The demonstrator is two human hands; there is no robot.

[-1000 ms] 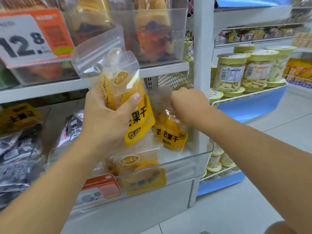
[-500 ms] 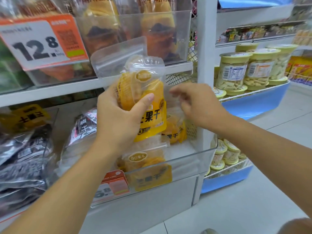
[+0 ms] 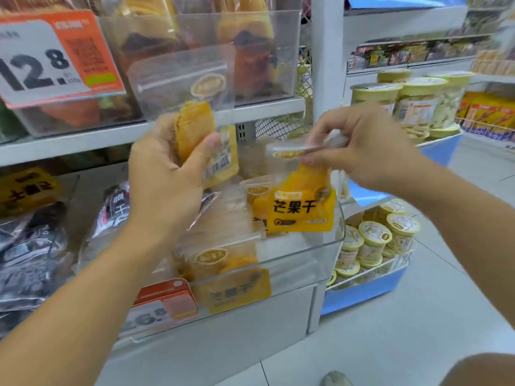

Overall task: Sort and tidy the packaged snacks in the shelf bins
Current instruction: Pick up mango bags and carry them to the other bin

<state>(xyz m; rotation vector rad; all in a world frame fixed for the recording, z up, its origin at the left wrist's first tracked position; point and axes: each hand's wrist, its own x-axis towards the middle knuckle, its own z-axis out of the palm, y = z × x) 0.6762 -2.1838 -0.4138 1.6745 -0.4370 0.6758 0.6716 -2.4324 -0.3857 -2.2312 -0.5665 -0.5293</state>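
My left hand (image 3: 167, 174) was wrapped around one dried-mango pouch (image 3: 207, 140), thumb across its front, holding it up above the clear lower bin (image 3: 306, 263). My right hand (image 3: 359, 151) pinched a second mango pouch (image 3: 299, 207) by its clear top seal, so that it hung over the right half of that bin. The hands were apart, each closed on its own packet. A third pouch (image 3: 223, 266) lay against the bin's front wall, with others stacked behind it.

I judged these pouches light and limp: thin glossy film, soft fruit strips inside, nothing brittle. The film looked slick, so a flat palm grip could slide. The stiffer zip strip along the top seemed the surest place to pinch, as my right hand had it. Held there, a pouch would hang straight and drop upright into the row. Squeezing the middle would only bunch the slices.
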